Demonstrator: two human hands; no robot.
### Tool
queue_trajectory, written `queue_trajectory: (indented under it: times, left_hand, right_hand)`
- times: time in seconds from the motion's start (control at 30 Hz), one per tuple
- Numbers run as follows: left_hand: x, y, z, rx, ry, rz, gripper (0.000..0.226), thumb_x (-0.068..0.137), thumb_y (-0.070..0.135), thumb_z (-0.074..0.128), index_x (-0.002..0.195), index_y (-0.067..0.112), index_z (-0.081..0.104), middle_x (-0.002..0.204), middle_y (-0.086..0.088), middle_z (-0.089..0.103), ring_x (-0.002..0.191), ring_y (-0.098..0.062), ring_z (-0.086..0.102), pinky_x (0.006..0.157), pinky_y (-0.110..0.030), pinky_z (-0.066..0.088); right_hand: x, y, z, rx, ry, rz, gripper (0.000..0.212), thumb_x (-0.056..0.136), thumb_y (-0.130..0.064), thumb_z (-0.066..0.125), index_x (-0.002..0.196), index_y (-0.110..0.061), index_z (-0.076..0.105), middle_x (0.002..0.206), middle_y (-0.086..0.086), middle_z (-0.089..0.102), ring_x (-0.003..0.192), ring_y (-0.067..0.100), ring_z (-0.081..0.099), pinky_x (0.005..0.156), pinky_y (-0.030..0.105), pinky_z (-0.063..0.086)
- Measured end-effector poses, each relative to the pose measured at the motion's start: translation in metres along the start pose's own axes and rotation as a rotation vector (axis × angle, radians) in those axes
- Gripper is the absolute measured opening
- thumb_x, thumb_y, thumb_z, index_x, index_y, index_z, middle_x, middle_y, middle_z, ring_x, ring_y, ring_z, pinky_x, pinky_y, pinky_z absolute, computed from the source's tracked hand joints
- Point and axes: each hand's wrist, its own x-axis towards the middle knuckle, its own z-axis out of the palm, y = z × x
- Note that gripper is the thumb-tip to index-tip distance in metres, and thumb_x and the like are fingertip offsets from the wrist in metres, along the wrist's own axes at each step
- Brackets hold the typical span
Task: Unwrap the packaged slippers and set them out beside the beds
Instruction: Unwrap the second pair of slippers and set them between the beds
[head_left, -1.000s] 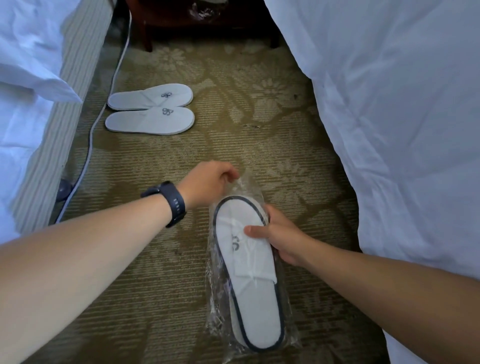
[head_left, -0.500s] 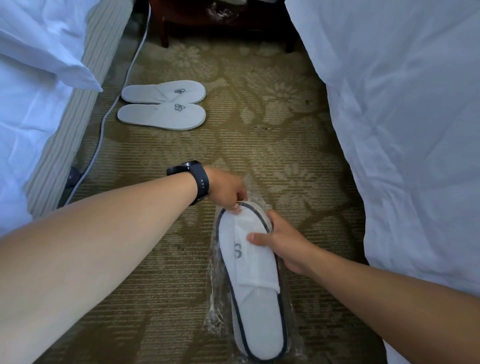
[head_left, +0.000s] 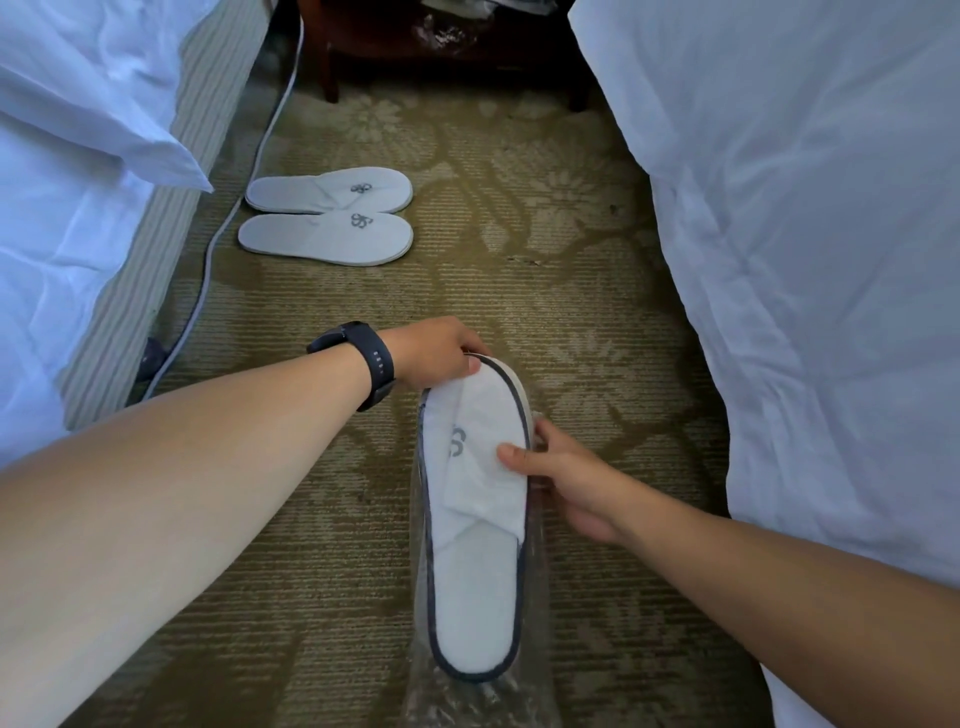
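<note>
Head view: the navy-trimmed slipper hangs over the carpet between the beds, half out of its plastic wrapper. Left hand pinches its toe; right hand grasps the side. It looks light, soft and floppy, the film slippery.

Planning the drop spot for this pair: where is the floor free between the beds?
Free: carpet between the laid-out pair and the right bed, up to the nightstand legs. Crowded: left bed edge, where the cable runs by that pair; near foreground, where both hands hold the wrapped slippers.
</note>
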Motion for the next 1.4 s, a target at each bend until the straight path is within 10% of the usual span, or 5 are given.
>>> queue_trajectory:
  times: [0.3,0.6,0.93,1.1,1.4]
  left_hand:
    - [-0.005,-0.006,0.000,-0.090,0.071,-0.020,0.036,0.113,0.020,0.048,0.143,0.011,0.065,0.141,-0.007,0.067,0.121,-0.025,0.062,0.099,-0.037,0.050]
    - [-0.007,-0.016,-0.002,-0.167,0.125,-0.077,0.036,0.112,0.022,0.049,0.142,0.013,0.067,0.138,-0.008,0.070,0.125,-0.029,0.064,0.108,-0.047,0.052]
    - [-0.007,-0.031,-0.009,-0.343,0.242,-0.105,0.029,0.109,0.013,0.051,0.127,0.016,0.073,0.107,0.005,0.074,0.109,-0.023,0.070,0.088,-0.037,0.055]
    - [-0.007,-0.040,-0.009,-0.396,0.315,-0.117,0.028,0.108,0.011,0.051,0.123,0.017,0.074,0.100,0.006,0.072,0.101,-0.020,0.068,0.086,-0.035,0.051]
    - [-0.011,-0.050,-0.014,-0.577,0.452,-0.155,0.030,0.110,0.005,0.045,0.128,0.008,0.068,0.113,-0.009,0.070,0.106,-0.025,0.063,0.095,-0.038,0.050]
  right_hand:
    - [-0.003,0.004,0.005,-0.014,0.035,0.013,0.057,0.082,-0.014,0.089,0.132,-0.021,0.064,0.117,-0.001,0.082,0.103,0.019,0.079,0.081,0.033,0.065]
    - [-0.007,0.000,0.006,-0.031,0.065,-0.046,0.084,0.071,-0.031,0.094,0.143,-0.020,0.053,0.130,0.005,0.073,0.114,0.022,0.072,0.087,0.031,0.059]
    - [-0.010,0.024,0.010,-0.084,0.062,-0.011,0.052,0.082,-0.018,0.090,0.125,-0.026,0.063,0.125,0.002,0.076,0.110,0.021,0.075,0.095,0.038,0.062]
    - [-0.008,0.011,0.009,-0.023,0.072,-0.078,0.080,0.076,-0.030,0.089,0.145,-0.022,0.050,0.131,0.006,0.069,0.115,0.022,0.070,0.089,0.032,0.057]
    - [0.001,0.019,0.004,0.028,0.141,-0.092,0.045,0.090,-0.013,0.083,0.130,-0.020,0.063,0.126,0.012,0.073,0.108,0.029,0.076,0.094,0.046,0.064]
